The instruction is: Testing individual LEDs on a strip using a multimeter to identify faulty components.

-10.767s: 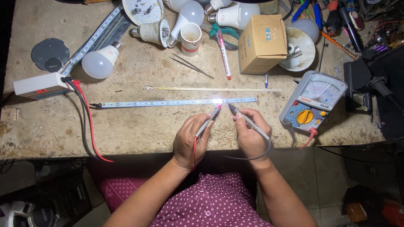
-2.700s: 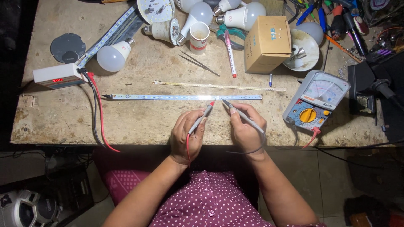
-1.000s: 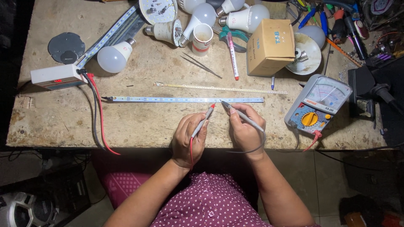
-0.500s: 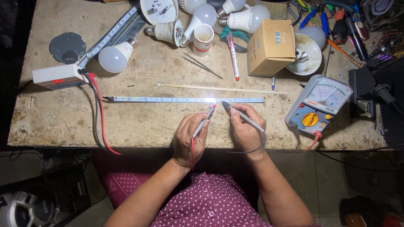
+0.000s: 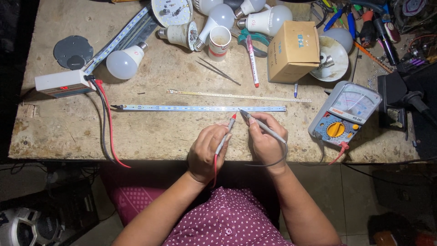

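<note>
A red probe [image 5: 224,139] is gripped in the left hand [image 5: 208,152], a grey probe [image 5: 264,129] in the right hand [image 5: 267,141], both closed. The tips are held at the light strip [image 5: 200,108] mid-desk [image 5: 68,136], right of centre; testing seems underway, with the left stretch judged unprobed.

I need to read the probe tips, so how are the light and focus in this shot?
Head view: bench evenly lit and sharp; both probe tips clear, left hand holding the red probe, right hand the grey probe; bulbs slightly overexposed; floor below dark; edges bow a little.
</note>
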